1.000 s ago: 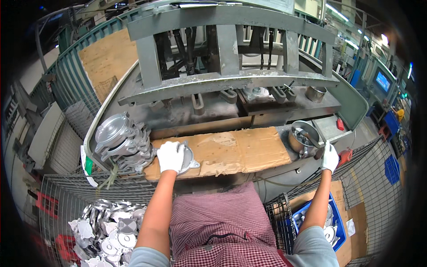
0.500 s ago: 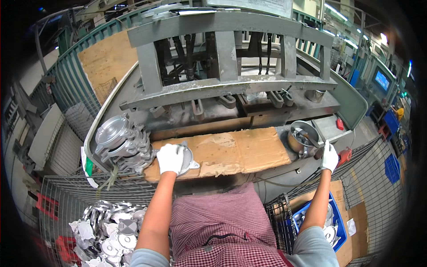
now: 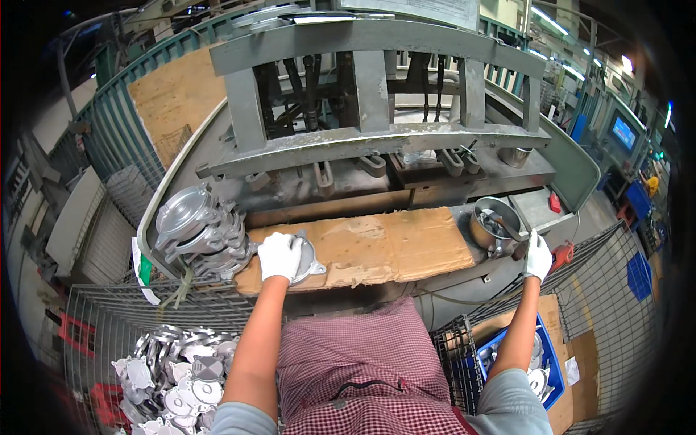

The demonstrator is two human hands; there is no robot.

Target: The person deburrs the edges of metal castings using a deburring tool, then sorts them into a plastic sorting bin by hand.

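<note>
My left hand [image 3: 279,257], in a white glove, is closed over the near-left part of a round silver metal casting [image 3: 307,262] with small lugs. The casting lies flat on the cardboard sheet [image 3: 406,243]. Left of that hand rises a leaning stack of similar castings [image 3: 190,217]. At the right end of the bench my gloved right hand [image 3: 537,258] is closed, fingers pressed together, beside a metal pot [image 3: 482,230]. What it grips, if anything, is too small to make out. A dark-handled tool [image 3: 505,225] rests in the pot.
A heavy grey metal frame [image 3: 377,141] spans the back of the bench. Below left, a wire cage holds a heap of castings [image 3: 192,391]; below right stands a blue bin [image 3: 557,370] with more. A red object [image 3: 562,254] is beside my right hand. A small metal cup [image 3: 515,156] stands farther back.
</note>
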